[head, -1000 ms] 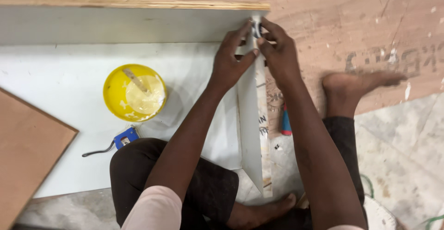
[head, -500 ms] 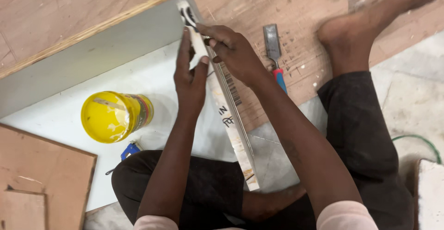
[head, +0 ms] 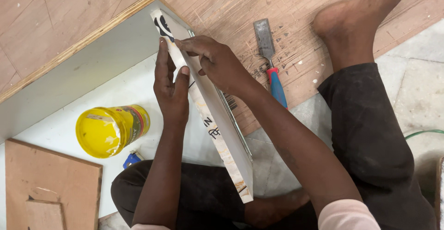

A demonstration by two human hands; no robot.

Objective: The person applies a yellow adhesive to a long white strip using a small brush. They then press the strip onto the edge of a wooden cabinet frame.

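Both hands are at the upper end of the panel edge (head: pixel 206 114), a narrow upright side of a white box (head: pixel 69 114) that lies open on the plywood floor (head: pixel 60 21). The left hand (head: pixel 171 84) lies flat against the inner face of the edge, fingers together and extended upward, thumb on top of the strip (head: pixel 217 142). The right hand (head: pixel 215 63) is curled over the edge from the outer side, fingertips pressing down on the strip near the corner. Neither hand holds a tool.

The pale strip runs the full visible length of the edge, from the box corner down to the end near the knee. It appears seated along the lower and middle stretch; pressing is concentrated at the top, so I judge the bonding well advanced, with the upper end yet to be pressed firm. Any overhang looks untrimmed, though this cannot be confirmed.

A yellow can (head: pixel 111 130) lies on its side inside the box, near the left forearm. A chisel (head: pixel 273 68) with a blue and red handle rests on the floor just beyond the right wrist, untouched. A brown board (head: pixel 51 183) lies at lower left.
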